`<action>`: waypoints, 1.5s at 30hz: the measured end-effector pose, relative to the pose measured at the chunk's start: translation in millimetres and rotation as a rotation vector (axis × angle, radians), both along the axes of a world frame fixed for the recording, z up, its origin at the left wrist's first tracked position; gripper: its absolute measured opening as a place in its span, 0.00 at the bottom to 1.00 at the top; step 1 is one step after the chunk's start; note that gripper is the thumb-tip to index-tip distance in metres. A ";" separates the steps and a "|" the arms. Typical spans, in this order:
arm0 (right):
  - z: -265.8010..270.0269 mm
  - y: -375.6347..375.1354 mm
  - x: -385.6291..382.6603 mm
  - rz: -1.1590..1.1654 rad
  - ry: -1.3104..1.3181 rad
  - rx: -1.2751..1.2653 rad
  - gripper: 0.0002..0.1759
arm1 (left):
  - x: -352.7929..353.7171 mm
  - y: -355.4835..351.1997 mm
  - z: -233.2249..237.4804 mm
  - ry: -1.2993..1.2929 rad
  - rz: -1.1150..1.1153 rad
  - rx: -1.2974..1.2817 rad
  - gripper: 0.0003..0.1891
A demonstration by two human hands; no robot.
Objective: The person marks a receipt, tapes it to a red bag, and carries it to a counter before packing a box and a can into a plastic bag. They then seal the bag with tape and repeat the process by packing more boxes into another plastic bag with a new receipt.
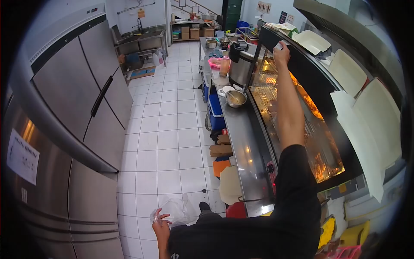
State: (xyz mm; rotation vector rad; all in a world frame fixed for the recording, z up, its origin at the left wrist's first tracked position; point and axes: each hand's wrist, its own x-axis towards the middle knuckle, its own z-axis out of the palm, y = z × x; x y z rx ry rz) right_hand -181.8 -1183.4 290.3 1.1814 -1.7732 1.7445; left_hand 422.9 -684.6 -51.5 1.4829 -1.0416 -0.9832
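Note:
My right hand [281, 53] reaches far forward with its fingers curled at the upper edge of a glass-fronted food warmer [353, 157]. Something small and pale shows at those fingers, probably the door handle. Behind the glass, wire racks glow orange. Low on the left, my left hand [161, 223] has a thin clear plastic bag [183, 209] in its fingers, the film spreading out to the right above the tiled floor.
White trays [312, 42] stand on top of the warmer. Along its left runs a steel counter [248, 146] with a metal bowl [236, 99] and a large steel pot [243, 67]. Steel refrigerators [69, 86] line the left, and a tiled aisle [159, 129] runs between.

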 end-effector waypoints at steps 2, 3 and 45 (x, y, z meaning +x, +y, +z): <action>10.1 1.6 -0.8 0.043 -0.125 0.026 0.23 | 2.0 -18.1 7.3 -0.032 -0.032 0.019 0.35; 11.9 7.9 6.4 0.098 -0.247 0.057 0.24 | 8.1 -22.5 10.3 -0.060 -0.052 0.044 0.37; -126.8 1250.0 503.8 -0.560 -0.718 -0.428 0.36 | -138.6 581.8 167.9 0.237 -2.539 0.483 0.14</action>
